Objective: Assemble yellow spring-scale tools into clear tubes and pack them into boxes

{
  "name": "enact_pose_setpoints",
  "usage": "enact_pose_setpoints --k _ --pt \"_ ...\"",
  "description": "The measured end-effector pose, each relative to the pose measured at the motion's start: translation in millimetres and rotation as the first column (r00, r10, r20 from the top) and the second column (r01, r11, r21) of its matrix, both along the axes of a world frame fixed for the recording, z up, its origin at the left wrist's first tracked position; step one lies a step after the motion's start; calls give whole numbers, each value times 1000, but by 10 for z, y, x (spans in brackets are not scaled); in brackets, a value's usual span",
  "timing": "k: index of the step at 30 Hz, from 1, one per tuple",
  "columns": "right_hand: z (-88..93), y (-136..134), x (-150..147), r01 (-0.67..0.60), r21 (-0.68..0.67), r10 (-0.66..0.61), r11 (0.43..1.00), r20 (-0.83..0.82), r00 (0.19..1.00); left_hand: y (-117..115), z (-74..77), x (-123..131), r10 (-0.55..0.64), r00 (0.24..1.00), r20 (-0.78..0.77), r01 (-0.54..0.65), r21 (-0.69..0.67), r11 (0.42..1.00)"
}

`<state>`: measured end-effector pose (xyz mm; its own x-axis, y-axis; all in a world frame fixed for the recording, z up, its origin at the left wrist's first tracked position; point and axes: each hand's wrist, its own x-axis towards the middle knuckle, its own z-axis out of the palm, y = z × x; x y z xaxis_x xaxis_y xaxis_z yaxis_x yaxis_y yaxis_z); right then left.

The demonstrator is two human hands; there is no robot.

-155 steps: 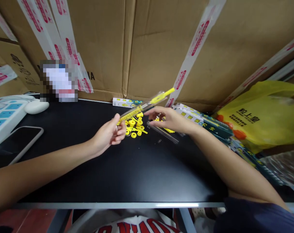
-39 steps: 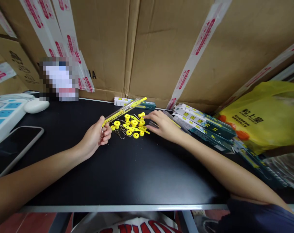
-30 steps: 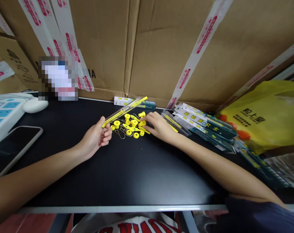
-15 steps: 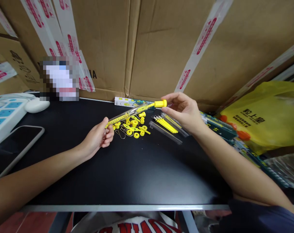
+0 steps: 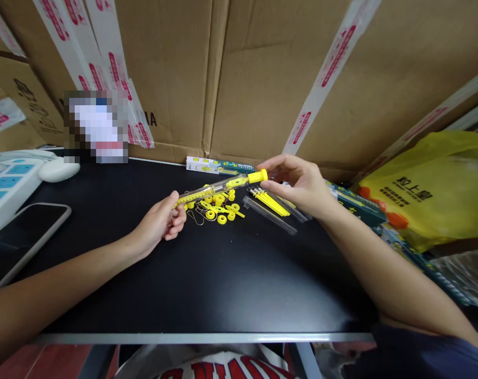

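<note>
A clear tube spring scale [image 5: 199,193] with a yellow graduated insert slants up to the right above the black table. My left hand [image 5: 162,223] is closed around its lower end. At the upper end sits a yellow cap [image 5: 256,176], pinched between the thumb and fingers of my right hand [image 5: 296,181]. Beneath the tube lies a pile of yellow rings and caps [image 5: 222,219] mixed with wire hooks [image 5: 197,217]. To the right of the pile are yellow rods with springs [image 5: 269,202] and clear tubes [image 5: 270,216].
A printed box [image 5: 207,165] lies at the back by the cardboard [image 5: 262,95]. More boxes [image 5: 353,205] and a yellow bag [image 5: 432,195] stand on the right. On the left are a phone [image 5: 26,239], a white mouse [image 5: 59,169] and a power strip [image 5: 10,181].
The yellow cap and the piece below it have slid further down into the tube. My right hand has moved slightly left and down with the cap; my left hand keeps its hold.
</note>
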<state>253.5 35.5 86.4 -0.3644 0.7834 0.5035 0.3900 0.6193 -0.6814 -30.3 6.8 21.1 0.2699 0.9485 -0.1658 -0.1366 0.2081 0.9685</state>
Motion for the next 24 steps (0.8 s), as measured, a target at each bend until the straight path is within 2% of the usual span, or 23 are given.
enact_pose_setpoints --k 10,15,24 --pt "30 -40 -17 -57 -60 57 997 5 998 -24 18 10 23 998 -64 -19 69 997" --pt "19 -29 -13 -47 -79 50 996 35 998 -18 7 12 27 997 -68 -21 87 996" --pt "0 -21 2 -33 -197 43 980 48 998 -26 -2 10 32 996 -80 -20 142 990"
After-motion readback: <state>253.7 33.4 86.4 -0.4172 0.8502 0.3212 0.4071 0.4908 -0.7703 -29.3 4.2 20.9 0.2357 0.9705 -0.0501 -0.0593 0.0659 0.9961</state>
